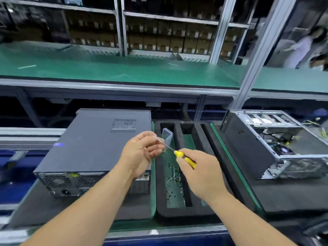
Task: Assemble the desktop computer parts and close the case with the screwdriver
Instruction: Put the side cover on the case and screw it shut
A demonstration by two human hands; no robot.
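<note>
A closed grey desktop case [92, 144] lies flat at the left, its rear fan grille facing me. My right hand [200, 174] grips the yellow handle of a screwdriver [184, 158], whose thin shaft points up and left. My left hand [142, 153] has its fingers curled around the shaft tip; whether a screw sits there I cannot tell. Both hands hover over a black foam tray [160, 192] whose green slot holds several small screws [173, 181]. A second case [276, 141] stands open at the right, with cables and drive bays showing.
A small clear plastic box [167, 136] stands in the tray's far end. A green-topped shelf [124, 71] runs across behind the bench, with racks of cartons beyond. A metal post [255, 59] rises at the right. A person stands far right in the background.
</note>
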